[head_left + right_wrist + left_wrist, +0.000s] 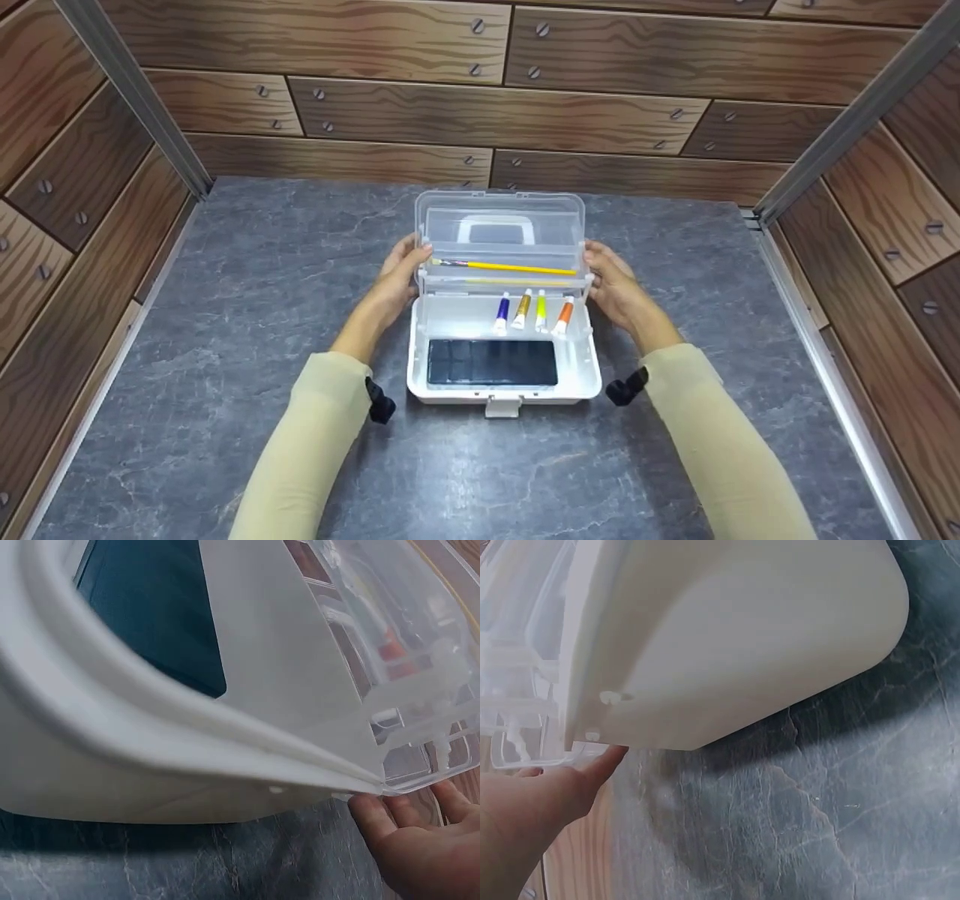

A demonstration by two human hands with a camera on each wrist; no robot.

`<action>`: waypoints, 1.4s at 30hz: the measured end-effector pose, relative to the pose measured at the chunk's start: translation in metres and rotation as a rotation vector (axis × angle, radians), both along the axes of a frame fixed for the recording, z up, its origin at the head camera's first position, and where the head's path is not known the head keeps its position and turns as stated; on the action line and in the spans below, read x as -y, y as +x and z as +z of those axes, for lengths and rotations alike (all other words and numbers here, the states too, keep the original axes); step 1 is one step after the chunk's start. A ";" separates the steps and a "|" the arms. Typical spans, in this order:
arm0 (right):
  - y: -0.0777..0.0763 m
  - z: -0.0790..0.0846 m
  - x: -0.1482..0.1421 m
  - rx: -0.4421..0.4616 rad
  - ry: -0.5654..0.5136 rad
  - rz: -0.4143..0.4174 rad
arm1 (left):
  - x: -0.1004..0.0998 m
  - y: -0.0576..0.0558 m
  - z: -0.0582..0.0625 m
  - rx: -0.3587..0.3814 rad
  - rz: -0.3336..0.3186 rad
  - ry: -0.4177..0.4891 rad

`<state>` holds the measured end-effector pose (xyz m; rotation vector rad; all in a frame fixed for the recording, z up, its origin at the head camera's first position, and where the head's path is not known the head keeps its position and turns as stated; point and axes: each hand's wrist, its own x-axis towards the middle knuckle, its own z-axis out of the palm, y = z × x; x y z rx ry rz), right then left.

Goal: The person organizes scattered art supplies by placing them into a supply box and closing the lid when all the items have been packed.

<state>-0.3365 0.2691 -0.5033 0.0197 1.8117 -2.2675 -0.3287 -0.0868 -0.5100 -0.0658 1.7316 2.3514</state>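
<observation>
A white plastic storage box [504,395] stands with its clear lid [450,217] raised at the back. My left hand [394,274] grips the left edge of the clear upper part, thumb in front. On the opposite edge my right hand [616,289] holds on, its fingers [405,810] touching the clear plastic near the hinge in the right wrist view. A yellow paintbrush [517,268] lies across the upper clear tray. Below it are paint tubes: purple [502,309], gold [523,309], yellow [541,309] and orange [564,315]. A black flat rectangular object [492,362] lies on the box's floor.
The box rests on a dark grey marbled tabletop [247,315]. Wood-patterned panels [405,112] wall in the back and both sides, with metal rails [832,360] along the edges. A white latch [502,407] hangs at the box front.
</observation>
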 end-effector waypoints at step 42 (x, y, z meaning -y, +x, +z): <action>0.069 0.004 -0.009 -0.234 0.013 -0.032 | 0.002 0.069 0.007 -0.403 0.059 -0.109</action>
